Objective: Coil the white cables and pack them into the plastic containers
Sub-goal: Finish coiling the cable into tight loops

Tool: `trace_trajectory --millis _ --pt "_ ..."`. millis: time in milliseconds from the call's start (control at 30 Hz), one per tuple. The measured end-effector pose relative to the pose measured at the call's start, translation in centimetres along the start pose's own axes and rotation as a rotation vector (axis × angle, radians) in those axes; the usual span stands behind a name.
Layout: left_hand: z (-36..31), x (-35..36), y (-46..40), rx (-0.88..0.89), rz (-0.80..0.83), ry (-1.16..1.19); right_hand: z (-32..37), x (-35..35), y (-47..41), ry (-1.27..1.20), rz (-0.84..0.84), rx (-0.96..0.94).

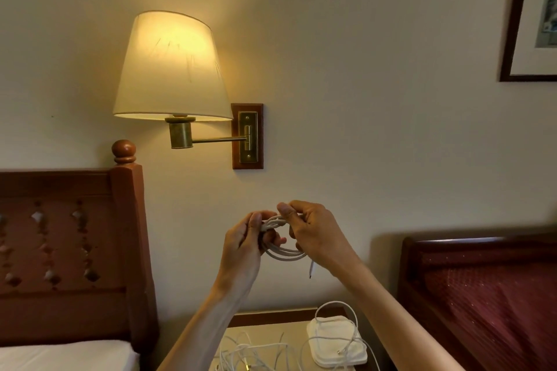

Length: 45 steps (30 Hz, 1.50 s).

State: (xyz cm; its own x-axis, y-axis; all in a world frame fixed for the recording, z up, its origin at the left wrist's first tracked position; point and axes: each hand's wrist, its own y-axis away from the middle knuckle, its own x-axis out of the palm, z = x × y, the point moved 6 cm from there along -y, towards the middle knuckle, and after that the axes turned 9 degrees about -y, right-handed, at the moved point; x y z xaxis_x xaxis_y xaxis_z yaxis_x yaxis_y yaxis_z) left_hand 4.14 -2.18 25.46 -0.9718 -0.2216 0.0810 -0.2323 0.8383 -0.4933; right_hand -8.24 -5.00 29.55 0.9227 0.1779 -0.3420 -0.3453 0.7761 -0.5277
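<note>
A white cable [283,253] wound into a small coil hangs in the air between both hands, in front of the wall. My left hand [244,245] grips the coil's left side. My right hand [313,232] pinches the top of the coil between thumb and fingers. The cable's plug end [311,269] dangles below the right hand. On the nightstand below lie several loose white cables [253,352] in a tangle. A stack of white plastic containers [334,340] stands at the nightstand's right, with another white cable looped over it.
The nightstand [271,318] sits between a wooden headboard [75,250] on the left and a red upholstered headboard [482,295] on the right. A lit wall lamp [171,69] hangs above the hands. A framed picture [530,15] is at top right.
</note>
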Motion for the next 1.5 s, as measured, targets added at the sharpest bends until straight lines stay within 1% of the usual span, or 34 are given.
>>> trace_trajectory --millis 67,100,167,233,300,367,400,467,533,633,700,767,800,833,900,967,1033,1067,1133,1200,1233,1300,1333,1433,1500 --pt "-0.2 0.2 0.1 0.051 0.02 -0.031 -0.1 -0.1 -0.2 0.047 0.005 0.01" --pt "-0.5 0.3 0.3 0.107 0.034 -0.091 -0.1 -0.3 -0.3 0.08 -0.018 0.004" --pt "-1.0 0.2 0.7 0.247 0.022 -0.307 0.0 -1.0 -0.6 0.14 -0.086 -0.009" --pt "-1.7 -0.3 1.0 0.365 -0.064 -0.546 -0.1 -1.4 -0.6 0.154 -0.136 -0.02" --pt "-2.6 -0.6 1.2 0.497 -0.142 -0.78 -0.2 -1.3 -0.5 0.151 -0.148 -0.025" --pt "-3.2 -0.1 1.1 0.571 -0.159 -1.013 -0.5 -1.0 -0.4 0.136 -0.167 -0.025" --pt "-3.2 0.2 1.0 0.583 -0.154 -1.087 -0.7 -1.0 -0.3 0.128 -0.187 -0.029" --pt "-3.3 0.5 0.9 0.596 -0.135 -1.131 -1.1 -0.9 -0.3 0.137 -0.222 -0.044" --pt "-3.4 0.6 1.1 0.613 -0.108 -1.118 -1.5 -0.9 -0.3 0.161 -0.247 -0.065" --pt "-3.7 0.2 1.6 0.661 -0.082 -1.054 -1.4 -1.6 -0.4 0.191 -0.29 -0.045" --pt "-3.8 0.0 1.9 0.668 -0.072 -0.971 -1.1 -2.2 -0.7 0.182 -0.301 -0.013" --pt "-3.4 -0.5 1.6 0.598 -0.068 -0.862 -0.9 -2.4 -0.9 0.115 -0.282 0.0" --pt "-3.0 -0.8 1.3 0.514 -0.048 -0.812 -0.9 -2.3 -0.9 0.086 -0.253 0.013" --pt "-2.4 -1.1 1.1 0.418 -0.007 -0.773 -0.8 -2.0 -0.8 0.067 -0.222 0.028" --pt "-1.2 -1.0 0.7 0.267 0.137 -0.736 -1.0 -1.6 -0.6 0.042 -0.172 0.049" --pt "-0.6 -0.6 0.5 0.212 0.258 -0.738 -1.1 -1.2 -0.6 0.016 -0.141 0.067" --pt "-0.4 -0.3 0.1 0.127 0.308 -0.697 -1.2 -0.9 -0.9 -0.034 -0.124 0.09" --pt "-0.4 -0.4 0.0 0.044 0.317 -0.612 -1.3 -0.9 -1.1 -0.058 -0.124 0.105" --pt "-0.1 -0.4 0.0 -0.122 0.338 -0.353 -1.3 -1.0 -1.3 -0.084 -0.133 0.125" --pt "0.0 -0.2 0.1 -0.219 0.355 -0.149 -1.2 -1.1 -1.4 -0.09 -0.139 0.142" --pt "0.0 -0.1 0.2 -0.246 0.358 -0.099 -1.2 -1.1 -1.4 -0.099 -0.137 0.157" --pt "0.0 0.1 0.0 -0.271 0.34 -0.099 -1.2 -0.9 -1.4 -0.123 -0.138 0.185" --pt "-0.1 0.3 -0.1 -0.264 0.333 -0.145 -1.3 -0.7 -1.3 -0.13 -0.139 0.192" --pt "-0.7 0.7 -0.2 -0.227 0.324 -0.396 -1.6 -0.6 -1.0 -0.143 -0.12 0.199" --pt "-0.6 0.8 -0.2 -0.208 0.292 -0.434 -1.7 -0.6 -1.0 -0.147 -0.1 0.205"
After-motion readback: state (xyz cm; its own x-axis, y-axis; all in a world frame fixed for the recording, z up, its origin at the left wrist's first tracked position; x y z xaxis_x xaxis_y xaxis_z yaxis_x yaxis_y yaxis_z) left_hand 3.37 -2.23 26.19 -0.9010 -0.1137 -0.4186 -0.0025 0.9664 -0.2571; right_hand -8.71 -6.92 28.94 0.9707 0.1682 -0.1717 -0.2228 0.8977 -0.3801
